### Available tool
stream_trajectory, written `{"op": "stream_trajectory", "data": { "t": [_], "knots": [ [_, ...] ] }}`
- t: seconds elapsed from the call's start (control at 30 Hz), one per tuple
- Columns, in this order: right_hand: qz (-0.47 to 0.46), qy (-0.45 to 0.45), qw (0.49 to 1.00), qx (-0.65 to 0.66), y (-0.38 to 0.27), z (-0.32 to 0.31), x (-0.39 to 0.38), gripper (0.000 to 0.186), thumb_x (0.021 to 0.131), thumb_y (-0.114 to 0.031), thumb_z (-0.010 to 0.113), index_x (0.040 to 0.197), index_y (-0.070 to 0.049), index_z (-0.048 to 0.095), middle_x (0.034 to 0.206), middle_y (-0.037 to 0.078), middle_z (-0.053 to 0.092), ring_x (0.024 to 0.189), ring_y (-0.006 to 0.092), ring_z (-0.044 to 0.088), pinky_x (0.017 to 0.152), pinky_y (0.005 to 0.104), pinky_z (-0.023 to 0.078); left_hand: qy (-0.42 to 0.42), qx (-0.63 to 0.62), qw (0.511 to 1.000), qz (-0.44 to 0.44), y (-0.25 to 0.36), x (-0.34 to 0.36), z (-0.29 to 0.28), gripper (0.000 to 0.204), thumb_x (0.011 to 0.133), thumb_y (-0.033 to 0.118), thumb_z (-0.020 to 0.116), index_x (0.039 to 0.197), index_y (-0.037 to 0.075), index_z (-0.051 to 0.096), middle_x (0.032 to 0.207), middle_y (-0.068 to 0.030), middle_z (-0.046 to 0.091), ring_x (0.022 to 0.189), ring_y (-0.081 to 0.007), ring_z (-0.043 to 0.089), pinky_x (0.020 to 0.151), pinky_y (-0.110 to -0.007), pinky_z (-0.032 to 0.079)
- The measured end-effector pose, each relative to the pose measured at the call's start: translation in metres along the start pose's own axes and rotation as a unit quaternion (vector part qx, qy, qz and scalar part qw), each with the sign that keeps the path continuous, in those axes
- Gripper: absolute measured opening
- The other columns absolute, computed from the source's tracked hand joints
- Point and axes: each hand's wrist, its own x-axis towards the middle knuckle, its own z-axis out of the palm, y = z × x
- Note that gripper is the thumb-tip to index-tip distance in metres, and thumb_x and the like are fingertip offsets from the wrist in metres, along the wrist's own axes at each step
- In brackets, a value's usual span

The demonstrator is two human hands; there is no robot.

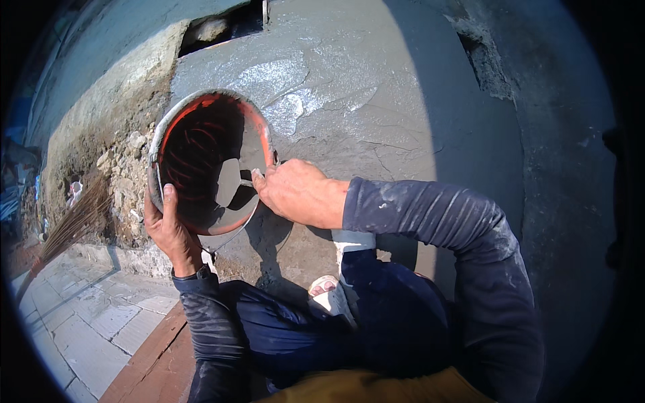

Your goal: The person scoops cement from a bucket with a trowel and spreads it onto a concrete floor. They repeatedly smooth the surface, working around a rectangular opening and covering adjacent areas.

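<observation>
A bucket (261, 127) with an orange-red inner wall and a cement-smeared rim is tipped so that its mouth faces me. My left hand (173, 227) grips the bucket's lower left rim, thumb over the edge and fingers behind. Inside the mouth is the flat blade of a trowel (229, 181), with grey mortar around it along the lower wall. My right hand (301, 193) is closed around the trowel's handle at the right side of the rim; the fist hides most of that handle. A thin wire handle hangs below the bucket.
Smooth wet cement (342, 74) spreads beyond the bucket, with a dark opening (228, 28) at the top and another gap (477, 57) at right. Broken rubble (127, 164) and a twig broom (77, 218) lie left. Paving slabs (94, 322) and a reddish board (158, 363) are nearer.
</observation>
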Motion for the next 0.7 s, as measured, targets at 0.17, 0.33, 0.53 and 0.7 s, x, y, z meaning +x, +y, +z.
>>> {"op": "stream_trajectory", "data": {
  "t": [0.17, 0.33, 0.53, 0.7],
  "knots": [
    [0.023, 0.217, 0.975, 0.042, 0.017, -0.007, 0.010, 0.053, 0.094, -0.012, 0.059, 0.138, 0.017, 0.054, 0.092, 0.023, 0.071, 0.073, 0.0353, 0.075, 0.059, 0.0432, 0.059, 0.017, 0.041, 0.999, 0.017, -0.004, -0.002, -0.002, 0.043, 0.105, 0.009, 0.067, 0.144, -0.006, 0.060, 0.132, -0.0133, 0.069, 0.115, -0.0188, 0.067, 0.102, -0.034, 0.053],
    [0.070, 0.127, 0.989, 0.030, 0.005, -0.012, 0.011, 0.050, 0.094, -0.015, 0.058, 0.133, 0.016, 0.060, 0.084, 0.019, 0.073, 0.072, 0.0314, 0.075, 0.061, 0.0417, 0.060, 0.005, -0.026, 1.000, 0.004, 0.003, -0.002, -0.004, 0.045, 0.104, 0.007, 0.067, 0.146, -0.006, 0.058, 0.136, -0.0151, 0.067, 0.120, -0.0199, 0.066, 0.108, -0.035, 0.050],
    [0.062, 0.145, 0.987, 0.045, 0.030, -0.007, 0.013, 0.053, 0.095, -0.014, 0.063, 0.139, 0.014, 0.054, 0.084, 0.026, 0.071, 0.068, 0.0400, 0.072, 0.058, 0.0483, 0.058, 0.015, -0.005, 0.999, 0.040, 0.000, 0.001, -0.001, 0.046, 0.101, 0.005, 0.069, 0.145, -0.006, 0.060, 0.135, -0.0129, 0.069, 0.119, -0.0177, 0.065, 0.108, -0.033, 0.048],
    [0.097, 0.055, 0.993, 0.029, 0.025, -0.026, 0.022, 0.043, 0.100, -0.019, 0.062, 0.132, 0.010, 0.055, 0.080, 0.023, 0.071, 0.071, 0.0420, 0.072, 0.062, 0.0505, 0.058, 0.003, -0.041, 0.998, 0.045, -0.002, 0.002, -0.006, 0.050, 0.096, 0.002, 0.072, 0.145, -0.005, 0.061, 0.144, -0.0137, 0.066, 0.131, -0.0194, 0.060, 0.116, -0.034, 0.042]
  ]
}}
